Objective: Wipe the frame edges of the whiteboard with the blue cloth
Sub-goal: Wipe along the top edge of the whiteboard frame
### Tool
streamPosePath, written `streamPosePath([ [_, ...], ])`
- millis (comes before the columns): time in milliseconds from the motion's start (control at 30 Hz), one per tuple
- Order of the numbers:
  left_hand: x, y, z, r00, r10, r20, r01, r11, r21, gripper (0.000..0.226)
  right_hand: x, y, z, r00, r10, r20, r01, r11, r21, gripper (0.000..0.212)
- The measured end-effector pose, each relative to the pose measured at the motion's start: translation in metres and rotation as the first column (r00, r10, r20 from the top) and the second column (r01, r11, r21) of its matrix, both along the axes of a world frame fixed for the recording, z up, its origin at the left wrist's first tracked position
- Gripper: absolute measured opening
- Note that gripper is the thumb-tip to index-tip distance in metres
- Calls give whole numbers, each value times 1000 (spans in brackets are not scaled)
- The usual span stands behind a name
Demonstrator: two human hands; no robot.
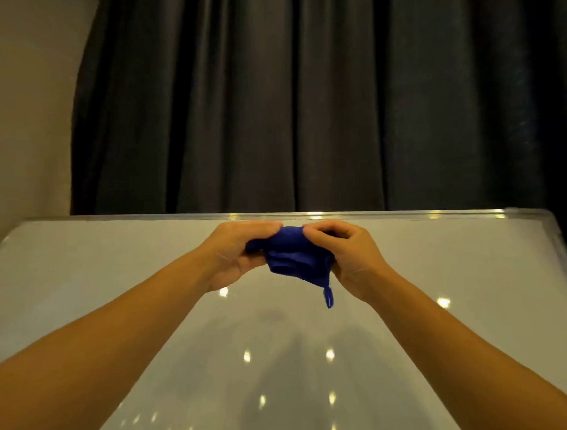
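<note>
Blue cloth (295, 254) bunched at centre of the picture, gripped from both sides. Left hand (237, 253) on its left part, fingers (253, 228) curled over the top, thumb underneath, closed on the fabric. Right hand (347, 249) on its right part, fingers (324, 228) bent in and pinching the upper edge, palm against the cloth's right side. Small loop (328, 297) hanging free below the bundle, near the right wrist. Cloth held in front of the whiteboard (117, 285); touching it or not, cannot tell. Top frame edge (388, 213) just above the knuckles, running across the picture. Right frame edge (566, 253) slanting down at far right. Bare board to either side and below. Dark curtain (304, 101) filling the upper picture, wall (21, 111) at upper left.
</note>
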State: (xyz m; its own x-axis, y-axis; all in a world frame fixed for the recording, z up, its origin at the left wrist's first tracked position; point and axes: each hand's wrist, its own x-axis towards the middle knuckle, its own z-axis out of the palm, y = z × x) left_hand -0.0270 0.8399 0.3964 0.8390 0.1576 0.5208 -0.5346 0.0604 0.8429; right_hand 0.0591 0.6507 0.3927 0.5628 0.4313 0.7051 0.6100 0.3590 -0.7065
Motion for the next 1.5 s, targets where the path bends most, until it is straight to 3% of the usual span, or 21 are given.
streamPosePath([
  [100,31,31,18,988,97,117,-109,989,99,20,15,34,16,996,-63,-66,63,998,-1,64],
  [133,41,43,23,983,98,158,-117,986,119,27,17,45,21,992,-99,-82,96,995,-42,65],
  [267,78,94,44,959,73,275,-152,949,276,60,30,90,45,955,-297,12,296,944,-148,34],
  [367,103,125,67,908,168,383,-339,833,438,52,44,118,64,925,-378,47,381,919,-107,28],
  [433,120,136,77,871,198,449,-445,705,552,45,54,132,74,850,-512,125,526,843,-117,18],
  [500,135,143,82,856,198,478,-485,626,610,42,63,141,81,716,-658,232,693,709,-131,10],
  [600,161,151,84,845,200,497,-508,593,625,35,77,154,88,505,-781,367,857,505,-105,23],
  [667,177,153,83,839,200,506,-512,601,614,32,82,163,84,260,-796,547,944,329,30,36],
  [733,188,152,83,833,169,527,-502,632,591,29,84,173,74,-126,-660,741,949,138,284,42],
  [767,192,152,84,825,139,548,-496,644,582,28,87,179,68,-271,-565,780,918,93,386,44],
  [800,195,152,85,811,109,575,-500,640,584,26,91,184,61,-323,-504,801,901,96,423,46],
  [900,202,159,87,791,96,604,-559,512,652,29,105,192,37,-130,-470,873,972,115,206,63],
  [933,204,162,86,805,132,579,-572,429,699,35,112,188,29,-112,-442,890,982,86,167,71],
  [1033,214,171,78,775,259,577,-608,56,792,61,129,161,15,-147,-381,913,985,32,172,84],
  [1100,219,170,73,728,293,620,-632,-65,772,73,136,131,20,-164,-435,885,985,-27,169,87],
  [1167,223,164,69,681,301,667,-684,-60,727,74,138,102,27,-168,-568,806,986,-115,124,90],
  [1233,225,156,64,629,318,709,-755,34,655,65,137,102,28,-154,-648,746,986,-153,71,96],
  [1300,228,148,61,554,394,734,-823,121,555,60,136,131,20,-141,-621,771,990,-78,118,99],
  [1400,232,149,61,498,479,723,-851,108,515,57,135,145,9,-111,-485,867,987,46,152,94],
  [1500,234,154,56,504,429,750,-859,159,487,59,138,77,17,-187,-499,846,979,-22,203,87],
])
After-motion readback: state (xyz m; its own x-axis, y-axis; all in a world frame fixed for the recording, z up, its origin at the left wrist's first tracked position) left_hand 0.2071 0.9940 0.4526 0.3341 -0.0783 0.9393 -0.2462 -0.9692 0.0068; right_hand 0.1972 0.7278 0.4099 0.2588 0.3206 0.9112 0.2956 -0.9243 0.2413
